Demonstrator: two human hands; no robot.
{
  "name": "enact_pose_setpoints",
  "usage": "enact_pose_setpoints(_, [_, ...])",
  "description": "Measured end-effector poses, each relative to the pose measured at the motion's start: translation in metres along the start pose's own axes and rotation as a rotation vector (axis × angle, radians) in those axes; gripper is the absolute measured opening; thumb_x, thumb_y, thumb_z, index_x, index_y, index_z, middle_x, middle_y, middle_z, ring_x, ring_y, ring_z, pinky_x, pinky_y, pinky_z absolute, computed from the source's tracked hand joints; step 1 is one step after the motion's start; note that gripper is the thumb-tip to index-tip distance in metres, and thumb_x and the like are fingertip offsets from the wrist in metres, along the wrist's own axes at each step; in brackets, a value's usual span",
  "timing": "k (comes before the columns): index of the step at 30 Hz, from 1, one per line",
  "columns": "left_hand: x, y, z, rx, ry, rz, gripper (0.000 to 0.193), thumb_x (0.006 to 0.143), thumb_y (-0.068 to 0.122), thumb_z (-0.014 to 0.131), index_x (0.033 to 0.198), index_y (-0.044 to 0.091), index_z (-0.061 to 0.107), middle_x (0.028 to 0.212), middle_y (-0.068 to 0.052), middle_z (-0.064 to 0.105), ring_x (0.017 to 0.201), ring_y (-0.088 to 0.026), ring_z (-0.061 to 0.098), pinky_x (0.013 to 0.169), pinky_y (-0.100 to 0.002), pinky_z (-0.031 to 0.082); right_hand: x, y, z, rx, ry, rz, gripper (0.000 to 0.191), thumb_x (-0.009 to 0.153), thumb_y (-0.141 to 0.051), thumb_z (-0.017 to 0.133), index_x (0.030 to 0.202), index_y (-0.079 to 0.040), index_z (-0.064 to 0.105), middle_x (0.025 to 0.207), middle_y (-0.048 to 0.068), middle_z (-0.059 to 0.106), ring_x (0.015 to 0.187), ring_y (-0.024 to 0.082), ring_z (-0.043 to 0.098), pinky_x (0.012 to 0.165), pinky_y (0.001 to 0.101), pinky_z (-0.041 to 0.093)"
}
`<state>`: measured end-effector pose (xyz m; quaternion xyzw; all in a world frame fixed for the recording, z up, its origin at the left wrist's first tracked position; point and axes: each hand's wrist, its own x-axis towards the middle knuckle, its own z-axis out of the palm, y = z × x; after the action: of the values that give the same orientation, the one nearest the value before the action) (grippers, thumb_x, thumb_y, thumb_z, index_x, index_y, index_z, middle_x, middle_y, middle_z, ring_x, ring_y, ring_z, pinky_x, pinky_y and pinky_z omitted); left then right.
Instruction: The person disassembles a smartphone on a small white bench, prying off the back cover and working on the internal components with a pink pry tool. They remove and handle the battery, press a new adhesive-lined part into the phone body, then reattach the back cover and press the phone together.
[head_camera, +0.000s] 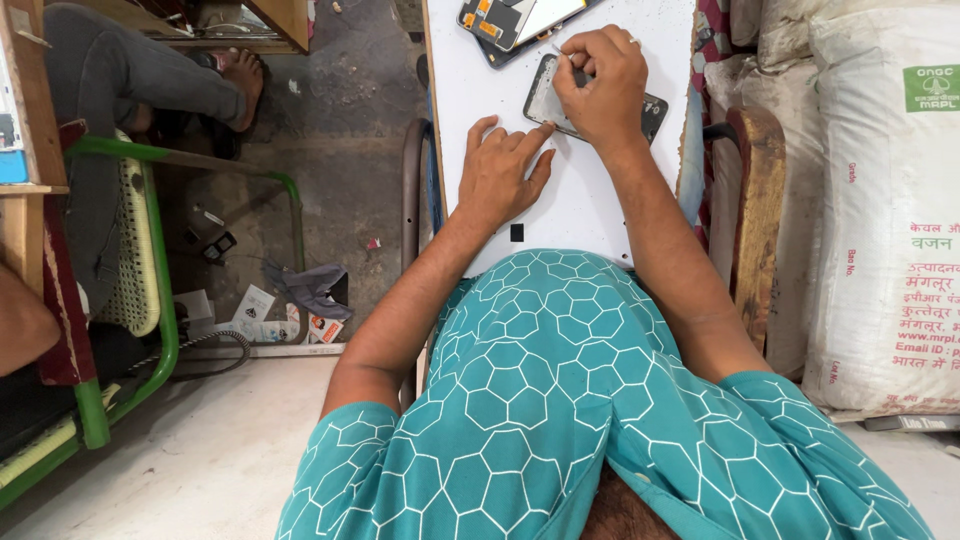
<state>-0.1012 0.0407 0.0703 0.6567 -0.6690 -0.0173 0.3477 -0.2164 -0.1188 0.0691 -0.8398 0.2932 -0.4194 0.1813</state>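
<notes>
Teal cloth with a honeycomb print (560, 400) fills the near part of the view, covering the person's lap and chest. Beyond it a white worktop (590, 210) runs away from the camera, with a white woven sack (880, 220) standing at the right and a green-framed chair (140, 260) on the floor at the left.

On the far part of the worktop lies a dark phone frame (548, 98), flat, its long axis running left to right with a slight tilt, the right end a little nearer. Just beyond it, at the far edge, sits an opened phone (515, 22) with its circuit parts showing.

The right hand (605, 85) covers the middle of the frame, fingers pinched narrowly on a thin tool that is hard to make out. The left hand (505, 175) rests open on the worktop, index fingertip touching the frame's near left edge to steady it.

By my judgement, the step in hand is picking or prying at the frame; the next move calls for a steady brace and fine pressure.
</notes>
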Motion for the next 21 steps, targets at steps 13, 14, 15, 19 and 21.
enact_pose_setpoints(13, [-0.0006,0.0024,-0.0030,-0.006,0.012,-0.012,0.033,0.096,0.022,0.073,0.128,0.012,0.069,0.073,-0.004,0.062,0.071,-0.022,0.058,0.107,-0.045,0.040,0.0001,-0.0029,-0.0024,0.056,-0.032,-0.020,0.009,0.086,-0.002,0.079,0.091,-0.007,0.074,0.083,0.002,0.066,0.076,0.016,0.059,0.072,0.0304,0.049])
enact_pose_setpoints(14, [-0.0001,0.0022,-0.0028,-0.009,0.000,-0.019,0.033,0.096,0.022,0.073,0.128,0.012,0.069,0.072,-0.003,0.062,0.070,-0.022,0.058,0.107,-0.045,0.040,0.0001,-0.0020,-0.0021,0.053,-0.031,-0.026,0.008,0.086,-0.002,0.079,0.091,-0.007,0.074,0.083,0.002,0.066,0.076,0.016,0.059,0.072,0.0304,0.049])
enact_pose_setpoints(15, [-0.0007,0.0025,-0.0028,-0.014,-0.012,-0.026,0.033,0.096,0.021,0.072,0.127,0.012,0.069,0.071,-0.003,0.062,0.070,-0.022,0.058,0.107,-0.045,0.040,-0.0006,-0.0015,-0.0020,0.050,-0.031,-0.032,0.008,0.086,-0.002,0.079,0.091,-0.007,0.074,0.083,0.002,0.066,0.076,0.015,0.059,0.072,0.0303,0.049])
enact_pose_setpoints(19, [-0.0013,0.0031,-0.0030,-0.013,-0.009,-0.031,0.032,0.096,0.022,0.072,0.127,0.013,0.069,0.072,-0.004,0.062,0.070,-0.023,0.058,0.108,-0.045,0.040,-0.0025,-0.0010,-0.0009,0.031,-0.025,-0.032,0.008,0.086,-0.002,0.078,0.090,-0.007,0.073,0.082,0.002,0.065,0.075,0.015,0.059,0.072,0.0305,0.049])
enact_pose_setpoints(21, [-0.0024,0.0039,-0.0035,-0.016,-0.001,-0.027,0.033,0.096,0.022,0.072,0.128,0.012,0.069,0.073,-0.004,0.062,0.071,-0.023,0.059,0.108,-0.045,0.040,-0.0029,-0.0015,-0.0003,0.014,-0.017,-0.034,0.009,0.084,-0.002,0.079,0.088,-0.007,0.073,0.080,0.002,0.065,0.074,0.015,0.059,0.073,0.0316,0.049])
